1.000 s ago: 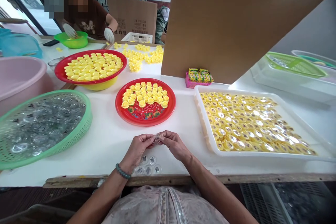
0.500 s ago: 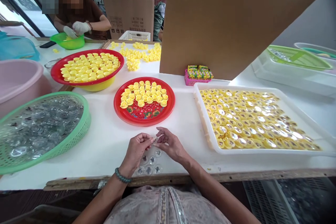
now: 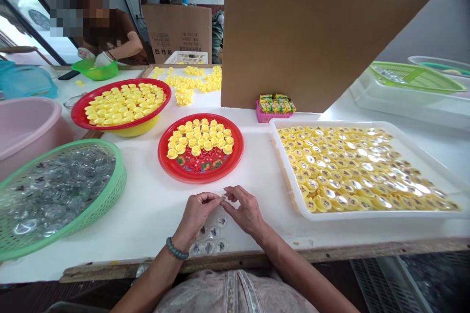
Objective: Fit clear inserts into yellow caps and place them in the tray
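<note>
My left hand point(image 3: 198, 214) is closed, thumb and forefinger pinched at a tiny pale thing too small to name. My right hand point(image 3: 245, 209) meets it fingertip to fingertip, its thumb and forefinger closed at the same spot. Below and between my hands, several clear round plastic pieces point(image 3: 209, 247) with dark marks inside lie on the white table point(image 3: 147, 195). Just beyond my fingers is a red patterned plate point(image 3: 200, 176), with small yellow cups point(image 3: 196, 150) grouped on its far part.
Left stand a green basket point(image 3: 119, 181) of clear pieces, a pink basin point(image 3: 29, 112) and a red tray point(image 3: 77, 110) of yellow cups. Right is a white tray point(image 3: 293, 200) of capped yellow cups; behind it, a pink basket point(image 3: 270, 117) and cardboard point(image 3: 293, 34). A gloved co-worker point(image 3: 121, 44) handles a green bowl point(image 3: 101, 74).
My right fingers have closed in and now touch my left fingertips. The view has tipped slightly, so the table sits lower. The co-worker's gloved hands have moved apart at the bowl.
</note>
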